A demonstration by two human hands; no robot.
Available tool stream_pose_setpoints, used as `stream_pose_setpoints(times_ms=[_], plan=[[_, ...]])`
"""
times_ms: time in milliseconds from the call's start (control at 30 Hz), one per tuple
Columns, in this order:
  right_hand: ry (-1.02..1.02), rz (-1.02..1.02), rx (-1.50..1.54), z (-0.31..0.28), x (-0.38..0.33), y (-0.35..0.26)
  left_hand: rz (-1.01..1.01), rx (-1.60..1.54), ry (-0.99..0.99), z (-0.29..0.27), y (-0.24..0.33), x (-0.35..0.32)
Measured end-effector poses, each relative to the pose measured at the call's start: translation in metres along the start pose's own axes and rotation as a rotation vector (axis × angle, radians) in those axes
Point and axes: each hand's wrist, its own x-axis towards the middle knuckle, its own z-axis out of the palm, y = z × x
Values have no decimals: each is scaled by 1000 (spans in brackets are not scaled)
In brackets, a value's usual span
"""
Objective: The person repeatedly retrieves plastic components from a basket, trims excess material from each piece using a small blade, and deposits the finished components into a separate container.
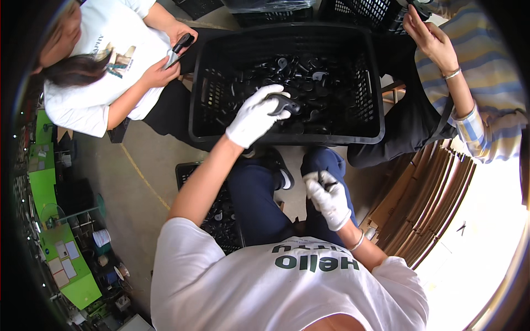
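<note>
My left hand (255,115), in a white glove, reaches over the near part of a large black crate (287,139). Its fingers close around a black plastic part (287,105) with a rounded end and a small hole. Many similar dark parts (317,77) lie loose in the crate below. Above my right knee is my right hand (329,199), also gloved, its fingers curled together. A small dark object (321,181) shows at those fingers, too little of it visible to name.
A second black crate (212,226) with parts stands by my left leg. To the left a person in white (127,69) handles a black and grey piece. Another in a checked shirt (475,66) sits right. Flat cardboard (425,204) is stacked at right; green tables (69,248) stand left.
</note>
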Motion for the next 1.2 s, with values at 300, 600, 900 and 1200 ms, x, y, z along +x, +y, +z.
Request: stream_pose_setpoints(times_ms=[300, 600, 900, 1200], plan=[[-5, -322, 52, 37, -18, -50, -116, -602, 163, 77, 128, -110], [-117, -372, 111, 42, -59, -48, 14, -283, 308, 104, 152, -148], [-84, -464, 87, 46, -69, -43, 206, 521, 382, 107, 158, -157], [-95, -623, -90, 44, -69, -41, -218, -18, 110, 103, 159, -159]])
